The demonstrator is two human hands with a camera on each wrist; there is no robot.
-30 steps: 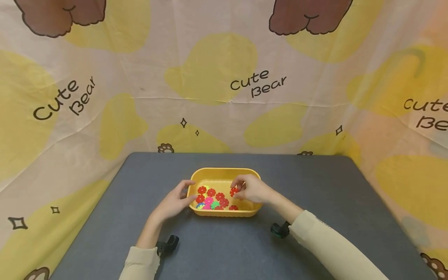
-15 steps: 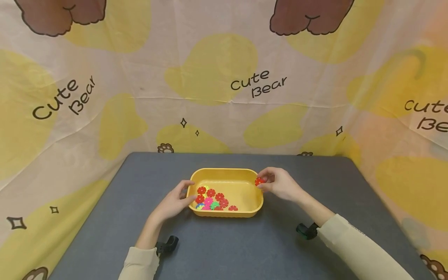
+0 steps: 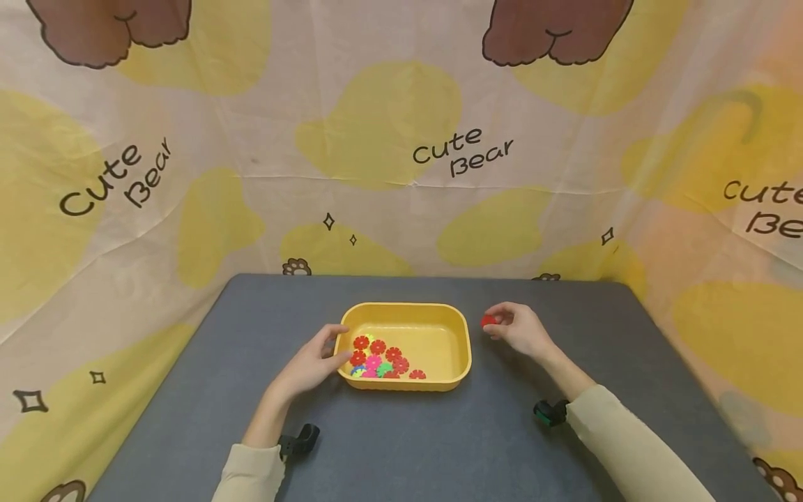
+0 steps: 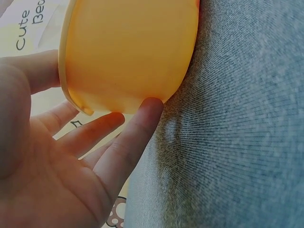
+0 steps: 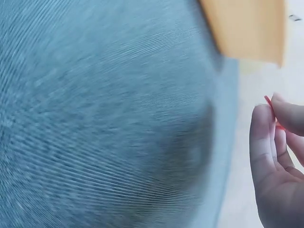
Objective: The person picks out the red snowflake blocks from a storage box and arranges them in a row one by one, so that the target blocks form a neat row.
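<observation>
A yellow plastic tray [image 3: 437, 384] stands on the table, with several notched plastic snowflake discs [image 3: 378, 346] at its left, mostly red, some pink, green, blue and yellow. At the tray's left end my left hand [image 3: 315, 360] holds it, thumb over the rim and fingertips against the outer wall, as the left wrist view shows beside the tray's wall [image 4: 128, 52]. My right hand [image 3: 522, 332] is right of the tray, pinching a red snowflake disc [image 3: 488, 321] between thumb and fingers. In the right wrist view that disc [image 5: 268, 100] shows nearly edge-on.
The dark grey cloth-covered table [image 3: 401, 453] extends around the tray. Behind and beside it hangs a printed curtain [image 3: 389, 125] with bear patterns. Each wrist carries a black camera [image 3: 302, 439].
My right hand has lifted the red snowflake disc out of the tray and carried it right, past the rim. My left hand stays at the tray's left end.
</observation>
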